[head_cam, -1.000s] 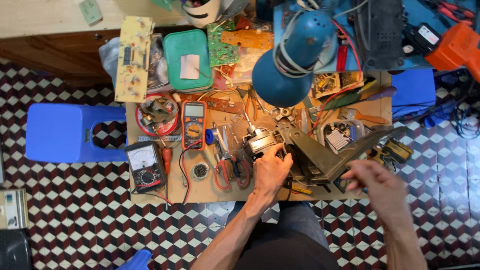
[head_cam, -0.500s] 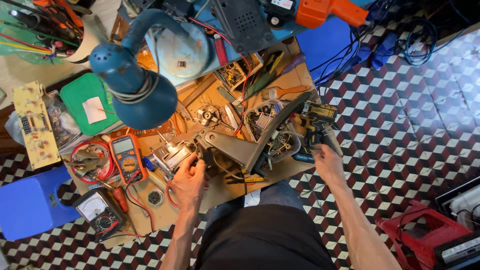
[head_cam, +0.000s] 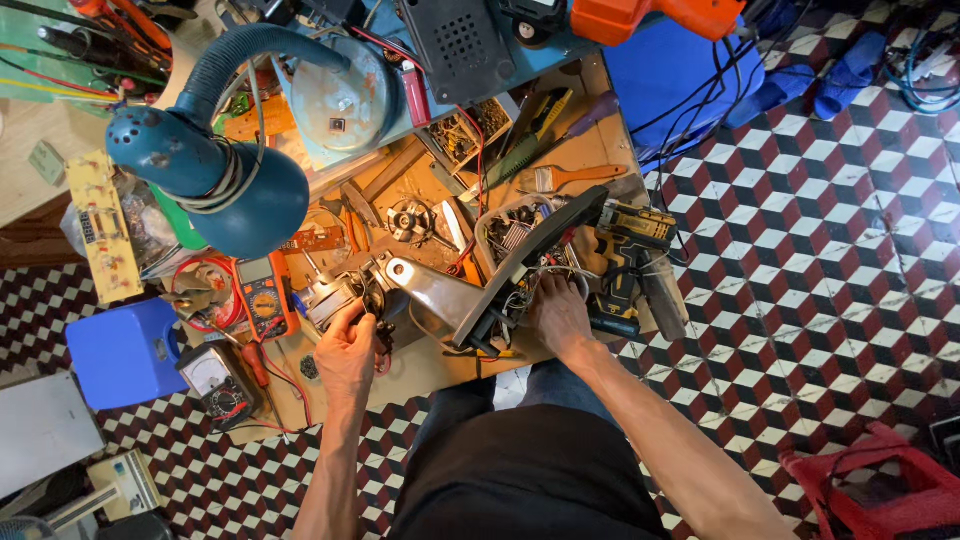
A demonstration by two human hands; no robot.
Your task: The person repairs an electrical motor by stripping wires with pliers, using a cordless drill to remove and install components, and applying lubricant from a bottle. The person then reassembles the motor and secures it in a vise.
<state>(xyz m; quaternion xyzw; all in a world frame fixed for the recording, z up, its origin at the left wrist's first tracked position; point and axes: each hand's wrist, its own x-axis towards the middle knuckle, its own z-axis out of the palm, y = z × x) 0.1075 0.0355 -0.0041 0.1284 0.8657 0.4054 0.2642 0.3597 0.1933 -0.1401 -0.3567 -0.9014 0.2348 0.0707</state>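
Currently mid-teardown: the opened grey metal appliance housing (head_cam: 450, 295) lies on the cluttered wooden desk (head_cam: 420, 365), wiring exposed. Left hand (head_cam: 347, 352) grip is closed on the small silver motor part (head_cam: 335, 297) at its end; right hand (head_cam: 558, 315) presses the dark curved cover (head_cam: 535, 250), fingers loosely curled, nothing reassembled yet.

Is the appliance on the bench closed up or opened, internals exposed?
Opened: the dark cover panel stands tilted up, exposing wires beside the right hand.
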